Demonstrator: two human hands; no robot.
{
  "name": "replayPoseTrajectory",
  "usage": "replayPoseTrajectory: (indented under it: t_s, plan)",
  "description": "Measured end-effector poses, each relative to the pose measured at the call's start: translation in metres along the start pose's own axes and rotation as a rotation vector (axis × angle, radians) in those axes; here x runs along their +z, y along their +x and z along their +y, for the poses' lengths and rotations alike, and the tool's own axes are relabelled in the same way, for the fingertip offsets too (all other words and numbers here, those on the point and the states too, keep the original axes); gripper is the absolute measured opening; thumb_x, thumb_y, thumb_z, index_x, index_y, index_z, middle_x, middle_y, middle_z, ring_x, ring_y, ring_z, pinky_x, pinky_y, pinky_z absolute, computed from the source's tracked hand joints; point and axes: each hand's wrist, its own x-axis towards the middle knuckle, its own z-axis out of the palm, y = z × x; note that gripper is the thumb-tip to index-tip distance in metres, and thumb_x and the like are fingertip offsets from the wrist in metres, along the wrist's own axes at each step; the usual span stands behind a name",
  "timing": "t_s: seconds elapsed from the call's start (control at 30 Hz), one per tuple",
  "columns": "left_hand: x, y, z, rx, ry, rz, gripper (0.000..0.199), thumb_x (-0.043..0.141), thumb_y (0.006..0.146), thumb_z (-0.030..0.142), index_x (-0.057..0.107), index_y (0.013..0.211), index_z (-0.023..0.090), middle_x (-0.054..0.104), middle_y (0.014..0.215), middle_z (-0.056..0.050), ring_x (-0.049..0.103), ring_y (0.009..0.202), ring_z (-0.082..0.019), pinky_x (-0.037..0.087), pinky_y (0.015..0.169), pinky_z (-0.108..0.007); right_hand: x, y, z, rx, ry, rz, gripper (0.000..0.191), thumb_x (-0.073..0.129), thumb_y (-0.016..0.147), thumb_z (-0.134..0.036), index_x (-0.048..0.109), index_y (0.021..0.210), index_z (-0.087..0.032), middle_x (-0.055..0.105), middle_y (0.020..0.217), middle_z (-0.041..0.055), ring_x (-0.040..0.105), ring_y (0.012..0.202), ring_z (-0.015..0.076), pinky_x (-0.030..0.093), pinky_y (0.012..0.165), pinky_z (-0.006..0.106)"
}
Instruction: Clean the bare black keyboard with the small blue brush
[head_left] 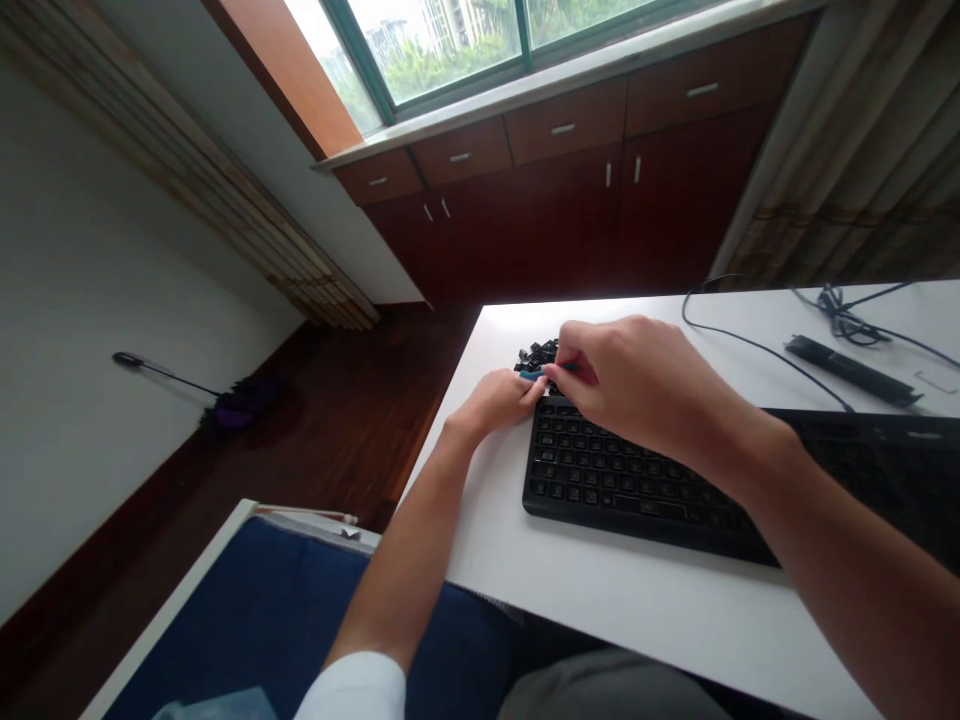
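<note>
At the far left end of the black keyboard (577, 468), both my hands meet. A thin blue object (532, 375) shows at the fingers of my left hand (502, 396), which is closed around it. My right hand (630, 362) reaches over the keyboard with thumb and forefinger pinched. A bit of blue-green shows by that pinch too, and I cannot tell if it is the same object. Behind the fingers lies a pile of small black keycaps (537, 354), partly hidden by my right hand.
Further right on the white table (600, 592) lie a black strip (851, 370), a tangled black cable (844, 318) and a thin bent metal piece (936, 380). A blue-covered seat (247, 610) stands left of the table. Red-brown cabinets (540, 220) line the window wall.
</note>
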Motion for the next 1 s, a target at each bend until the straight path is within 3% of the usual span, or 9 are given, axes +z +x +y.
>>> replayPoseTrajectory:
  t_s: [0.13,0.23,0.33,0.43,0.6,0.67,0.73,0.87,1.0]
  plan:
    - [-0.001,0.0,0.001,0.012,-0.023,-0.008,0.057,0.041,0.101,0.045,0.072,0.063,0.016,0.069,0.063,-0.009,0.057,0.06,-0.017,0.031,0.06,-0.029,0.001,0.0,0.004,-0.059,0.186,-0.214,0.025,0.06,0.092,-0.043,0.069,0.081,-0.023,0.07,0.072,0.0022,0.054,0.059,0.0144,0.029,0.055,0.029]
    - [-0.001,0.0,0.003,-0.005,-0.022,0.014,0.061,0.038,0.102,0.045,0.07,0.059,0.016,0.071,0.065,-0.009,0.054,0.057,-0.016,0.029,0.059,-0.03,0.008,0.002,0.004,-0.101,0.103,-0.391,0.023,0.061,0.092,-0.038,0.07,0.079,-0.021,0.071,0.072,0.0049,0.056,0.059,0.0155,0.028,0.055,0.03]
    - [0.001,0.0,0.002,-0.003,-0.012,0.016,0.065,0.035,0.103,0.047,0.069,0.057,0.017,0.069,0.061,-0.009,0.051,0.054,-0.015,0.027,0.059,-0.031,0.007,0.002,0.003,-0.02,-0.172,-0.227,0.026,0.051,0.097,-0.029,0.069,0.083,-0.017,0.069,0.07,0.0106,0.059,0.061,0.0197,0.024,0.056,0.033]
    - [0.001,0.0,0.001,0.0,-0.003,0.017,0.064,0.037,0.103,0.048,0.072,0.06,0.018,0.07,0.063,-0.009,0.052,0.054,-0.015,0.028,0.06,-0.031,-0.001,0.0,0.006,0.004,-0.171,-0.046,0.027,0.05,0.097,-0.036,0.069,0.086,-0.02,0.069,0.07,0.0086,0.057,0.06,0.0197,0.023,0.055,0.033]
    - [0.0,0.0,0.002,-0.006,0.02,-0.004,0.064,0.035,0.105,0.048,0.076,0.066,0.017,0.074,0.07,-0.011,0.059,0.06,-0.018,0.029,0.06,-0.031,-0.003,-0.001,0.012,-0.097,0.096,-0.336,0.022,0.061,0.091,-0.043,0.07,0.082,-0.024,0.07,0.072,0.0021,0.054,0.059,0.0152,0.029,0.055,0.029]
    - [0.001,0.0,0.002,0.006,0.041,0.007,0.068,0.031,0.106,0.05,0.075,0.065,0.018,0.073,0.07,-0.011,0.059,0.06,-0.019,0.028,0.06,-0.032,0.0,0.001,0.012,-0.075,0.033,-0.457,0.019,0.063,0.09,-0.04,0.07,0.084,-0.023,0.072,0.075,0.0038,0.057,0.061,0.0161,0.028,0.055,0.029]
    - [0.001,0.0,0.002,0.024,0.056,0.018,0.072,0.027,0.107,0.053,0.073,0.063,0.018,0.073,0.068,-0.011,0.058,0.059,-0.019,0.027,0.061,-0.032,0.0,0.002,0.013,-0.018,-0.134,-0.434,0.02,0.059,0.093,-0.036,0.071,0.086,-0.021,0.072,0.076,0.008,0.059,0.063,0.0191,0.025,0.055,0.031]
    - [0.0,0.0,0.002,0.044,0.069,0.005,0.072,0.026,0.107,0.053,0.074,0.067,0.019,0.073,0.07,-0.01,0.058,0.059,-0.018,0.028,0.061,-0.032,-0.009,-0.001,0.016,-0.004,-0.185,-0.16,0.027,0.052,0.096,-0.04,0.07,0.087,-0.023,0.07,0.071,0.0068,0.056,0.059,0.0197,0.024,0.054,0.032]
    - [0.0,0.0,0.002,0.04,0.075,0.003,0.071,0.026,0.108,0.053,0.073,0.067,0.019,0.075,0.072,-0.01,0.059,0.061,-0.018,0.029,0.061,-0.031,-0.011,-0.004,0.02,-0.07,0.019,-0.293,0.024,0.061,0.091,-0.044,0.07,0.08,-0.025,0.068,0.067,0.0005,0.052,0.055,0.0147,0.028,0.053,0.03]
